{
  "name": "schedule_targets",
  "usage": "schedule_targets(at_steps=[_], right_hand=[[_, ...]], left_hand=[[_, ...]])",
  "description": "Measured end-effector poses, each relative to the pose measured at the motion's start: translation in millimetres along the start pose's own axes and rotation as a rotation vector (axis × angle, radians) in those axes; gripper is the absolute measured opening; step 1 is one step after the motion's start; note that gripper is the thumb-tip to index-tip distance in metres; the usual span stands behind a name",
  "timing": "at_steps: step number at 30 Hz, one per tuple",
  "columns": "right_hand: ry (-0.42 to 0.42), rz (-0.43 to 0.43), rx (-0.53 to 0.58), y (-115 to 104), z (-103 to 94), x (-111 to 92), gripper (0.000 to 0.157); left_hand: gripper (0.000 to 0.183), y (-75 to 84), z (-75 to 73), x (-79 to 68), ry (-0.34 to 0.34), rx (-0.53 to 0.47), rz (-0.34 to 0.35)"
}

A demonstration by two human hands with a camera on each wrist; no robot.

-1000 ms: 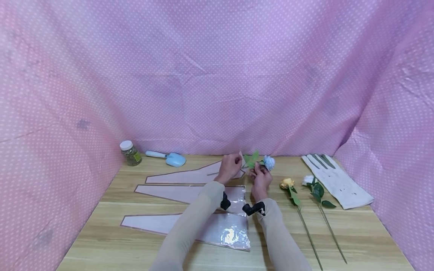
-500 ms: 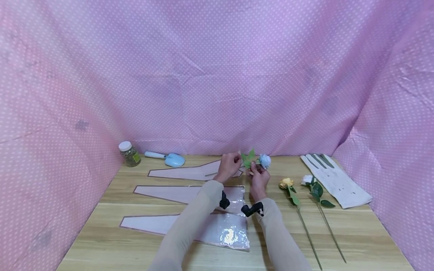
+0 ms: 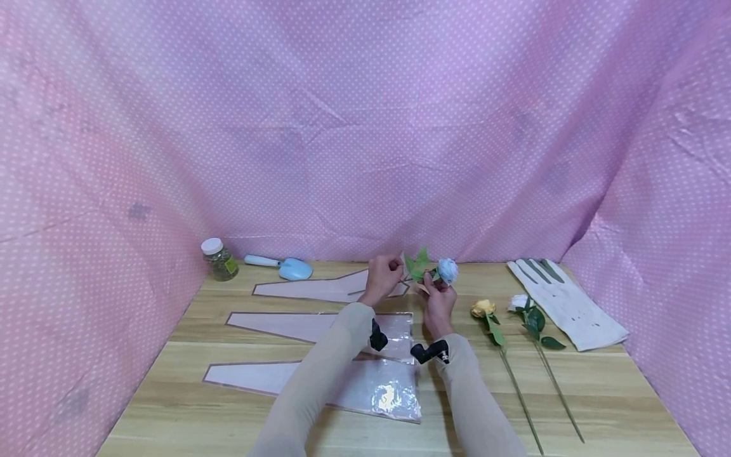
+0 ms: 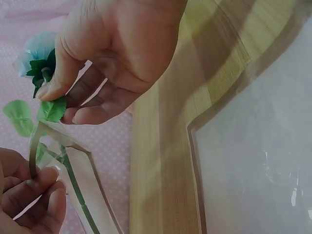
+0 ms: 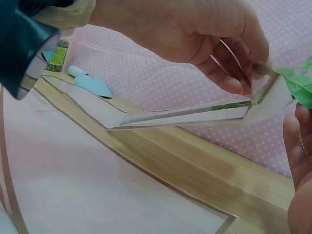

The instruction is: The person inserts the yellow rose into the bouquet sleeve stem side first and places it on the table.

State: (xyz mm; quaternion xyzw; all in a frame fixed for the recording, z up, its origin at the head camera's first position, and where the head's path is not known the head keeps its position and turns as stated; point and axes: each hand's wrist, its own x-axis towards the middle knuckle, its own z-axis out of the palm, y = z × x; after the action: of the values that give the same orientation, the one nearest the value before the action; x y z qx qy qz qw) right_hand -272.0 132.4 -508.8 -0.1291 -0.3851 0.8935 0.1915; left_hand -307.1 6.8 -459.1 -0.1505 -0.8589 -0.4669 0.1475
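Note:
My left hand pinches the open edge of a clear flower sleeve with a brown border. Inside the sleeve runs the green stem of an artificial blue rose. The rose's bloom and green leaves stick out past the sleeve's mouth. With thumb and fingers my right hand grips the rose just below its bloom, as the left wrist view shows. In the right wrist view only part of the right hand appears, beside the leaves.
Two more sleeves, one in the middle and one nearer, lie on the wooden table. To the right are a yellow rose, a white rose and a glove. A jar and a blue trowel stand back left.
The rose has shifted slightly left and its bloom has turned toward the head camera. The held sleeve's narrow end has moved a little right and away. Both hands keep their hold.

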Motion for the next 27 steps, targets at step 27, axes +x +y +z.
schedule_targets(at_steps=[27], right_hand=[[-0.079,0.054,0.055,-2.2,0.7,0.3,0.009]], left_hand=[[0.010,-2.6,1.2,-0.6,0.028,-0.030,-0.005]])
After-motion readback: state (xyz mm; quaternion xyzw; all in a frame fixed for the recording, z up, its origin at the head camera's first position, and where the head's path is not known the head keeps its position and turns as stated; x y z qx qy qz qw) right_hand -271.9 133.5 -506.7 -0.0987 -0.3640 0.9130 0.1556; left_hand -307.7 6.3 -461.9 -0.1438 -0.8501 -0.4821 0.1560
